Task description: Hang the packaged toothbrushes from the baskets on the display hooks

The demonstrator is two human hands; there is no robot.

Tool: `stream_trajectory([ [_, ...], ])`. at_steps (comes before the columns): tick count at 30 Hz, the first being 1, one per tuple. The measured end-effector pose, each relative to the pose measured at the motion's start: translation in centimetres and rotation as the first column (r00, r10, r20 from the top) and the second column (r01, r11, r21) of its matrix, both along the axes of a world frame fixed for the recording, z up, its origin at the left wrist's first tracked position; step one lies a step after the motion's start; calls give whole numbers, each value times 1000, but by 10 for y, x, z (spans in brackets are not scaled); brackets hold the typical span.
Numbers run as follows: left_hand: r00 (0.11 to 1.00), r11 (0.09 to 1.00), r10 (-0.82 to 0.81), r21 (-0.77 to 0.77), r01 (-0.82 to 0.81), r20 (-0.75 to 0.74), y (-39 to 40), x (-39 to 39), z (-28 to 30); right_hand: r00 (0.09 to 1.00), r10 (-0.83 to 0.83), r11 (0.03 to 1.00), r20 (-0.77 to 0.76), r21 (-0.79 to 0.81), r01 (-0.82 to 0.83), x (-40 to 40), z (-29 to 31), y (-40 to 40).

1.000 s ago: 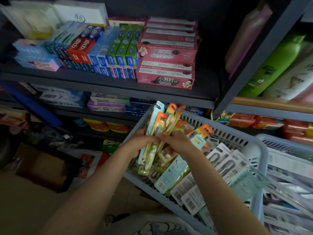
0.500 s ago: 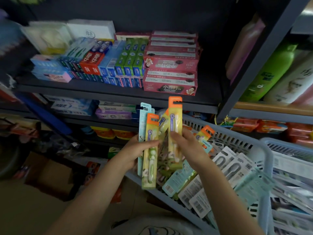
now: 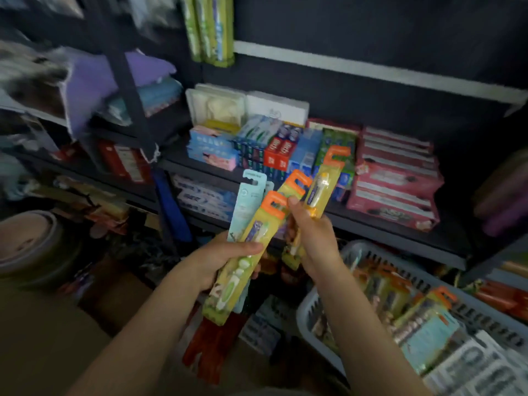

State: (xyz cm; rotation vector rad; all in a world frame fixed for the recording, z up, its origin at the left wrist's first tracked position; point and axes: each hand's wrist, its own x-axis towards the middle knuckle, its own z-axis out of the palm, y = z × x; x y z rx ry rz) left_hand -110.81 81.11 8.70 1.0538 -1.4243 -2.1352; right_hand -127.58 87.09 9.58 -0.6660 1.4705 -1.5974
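Observation:
My left hand (image 3: 225, 258) grips a yellow toothbrush pack with an orange hang tab (image 3: 251, 247) and a pale blue pack (image 3: 247, 201) behind it. My right hand (image 3: 311, 238) holds two more yellow packs with orange tabs (image 3: 323, 187), fanned upward in front of the shelf. The grey basket (image 3: 314, 307) at lower right holds several more toothbrush packs (image 3: 423, 327). Green packaged toothbrushes (image 3: 210, 27) hang at the top of the dark display panel. The hook itself is not visible.
A dark shelf (image 3: 371, 221) carries toothpaste boxes in blue, red, green and pink (image 3: 394, 184). A dark upright post (image 3: 125, 90) stands to the left, with folded cloths beside it. A round bin (image 3: 31, 247) and cardboard sit on the floor at left.
The view swung up and left, away from the basket. Both hands rose with their packs and drew apart, the right hand's packs tilting up to the right.

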Motion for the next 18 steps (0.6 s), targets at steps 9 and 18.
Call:
stream_trajectory([
  [9,969,975,196,-71,-209,-152,-106,133,46,949,301,954,-97,27,-299,140,57,-126],
  [18,878,869,384,-211,-448,-286,-181,177,70,940,319,948,-119,39,-317,173,89,-186],
])
